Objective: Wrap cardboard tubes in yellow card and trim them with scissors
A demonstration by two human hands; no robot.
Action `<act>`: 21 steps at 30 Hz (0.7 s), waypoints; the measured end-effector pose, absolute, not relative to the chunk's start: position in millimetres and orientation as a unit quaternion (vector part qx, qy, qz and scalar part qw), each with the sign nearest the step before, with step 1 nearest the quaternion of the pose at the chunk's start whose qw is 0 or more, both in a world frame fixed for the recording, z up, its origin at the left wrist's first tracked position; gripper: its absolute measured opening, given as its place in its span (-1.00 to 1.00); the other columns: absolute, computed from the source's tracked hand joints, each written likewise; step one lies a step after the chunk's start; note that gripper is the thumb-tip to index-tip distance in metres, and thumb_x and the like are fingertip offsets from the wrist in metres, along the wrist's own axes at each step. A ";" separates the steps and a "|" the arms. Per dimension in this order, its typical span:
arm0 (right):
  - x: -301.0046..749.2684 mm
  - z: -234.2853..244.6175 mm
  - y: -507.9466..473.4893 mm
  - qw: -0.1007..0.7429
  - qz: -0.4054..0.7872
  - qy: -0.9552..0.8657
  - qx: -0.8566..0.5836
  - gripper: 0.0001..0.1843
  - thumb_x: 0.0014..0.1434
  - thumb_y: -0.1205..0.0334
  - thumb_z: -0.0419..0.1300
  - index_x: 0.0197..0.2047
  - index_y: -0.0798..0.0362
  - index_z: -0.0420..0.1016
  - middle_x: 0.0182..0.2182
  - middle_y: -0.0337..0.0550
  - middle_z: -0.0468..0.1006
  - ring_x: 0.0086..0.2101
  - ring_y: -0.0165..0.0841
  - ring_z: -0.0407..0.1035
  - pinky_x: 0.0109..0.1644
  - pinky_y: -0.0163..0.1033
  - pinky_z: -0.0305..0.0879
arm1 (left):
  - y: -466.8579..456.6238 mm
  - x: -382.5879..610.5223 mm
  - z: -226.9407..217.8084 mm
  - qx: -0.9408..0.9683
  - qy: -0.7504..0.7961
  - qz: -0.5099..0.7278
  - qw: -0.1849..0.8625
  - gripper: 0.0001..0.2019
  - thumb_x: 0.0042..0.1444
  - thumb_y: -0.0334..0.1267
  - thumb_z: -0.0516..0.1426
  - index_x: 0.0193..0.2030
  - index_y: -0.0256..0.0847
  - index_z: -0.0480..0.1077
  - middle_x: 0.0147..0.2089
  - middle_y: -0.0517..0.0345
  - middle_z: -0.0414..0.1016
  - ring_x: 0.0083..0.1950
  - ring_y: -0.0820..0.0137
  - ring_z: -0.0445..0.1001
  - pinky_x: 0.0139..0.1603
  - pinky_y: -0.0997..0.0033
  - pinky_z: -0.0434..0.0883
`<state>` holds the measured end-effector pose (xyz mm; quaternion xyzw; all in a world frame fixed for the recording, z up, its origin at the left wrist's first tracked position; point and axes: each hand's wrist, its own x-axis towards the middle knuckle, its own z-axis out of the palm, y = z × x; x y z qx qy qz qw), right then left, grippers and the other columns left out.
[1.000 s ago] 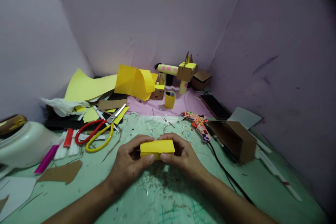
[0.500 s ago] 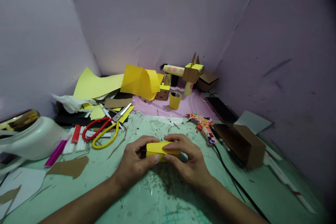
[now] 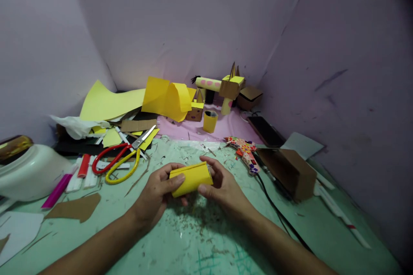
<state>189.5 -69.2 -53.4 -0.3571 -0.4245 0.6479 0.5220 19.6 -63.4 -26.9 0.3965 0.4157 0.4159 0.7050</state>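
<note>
Both my hands hold a small yellow paper-covered block (image 3: 191, 178) just above the green cutting mat (image 3: 193, 232). My left hand (image 3: 159, 194) grips its left end, thumb on top and fingers curled beneath. My right hand (image 3: 222, 189) holds the right end with the fingers wrapped round it. The block is tilted, its right end raised. What lies inside the yellow wrap is hidden.
Red and yellow scissors (image 3: 121, 161) lie left of my hands, with markers (image 3: 69, 178) and a brown card scrap (image 3: 75, 208). A patterned glue gun (image 3: 245, 152) and brown box (image 3: 288, 172) sit right. Yellow sheets (image 3: 167, 99), a paper animal (image 3: 226, 88) and a yellow cup (image 3: 209, 121) stand behind. A white jug (image 3: 30, 176) is far left.
The yellow block was held level between both hands; now it is lifted a little and turned, right end up, showing its broad face. The view shifted slightly.
</note>
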 end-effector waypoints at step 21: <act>177.0 -41.0 -72.4 0.596 0.692 -0.227 -0.338 -0.53 -0.24 0.33 0.38 -0.19 0.01 0.41 -0.32 -0.15 0.62 -0.27 -0.25 0.46 -0.18 -0.18 0.36 | -23.1 -75.7 -9.3 0.684 0.662 0.296 0.083 -0.77 -0.07 -0.31 0.04 -0.22 -0.20 0.35 -0.40 0.17 0.30 -0.23 0.10 0.37 -0.35 0.28 0.10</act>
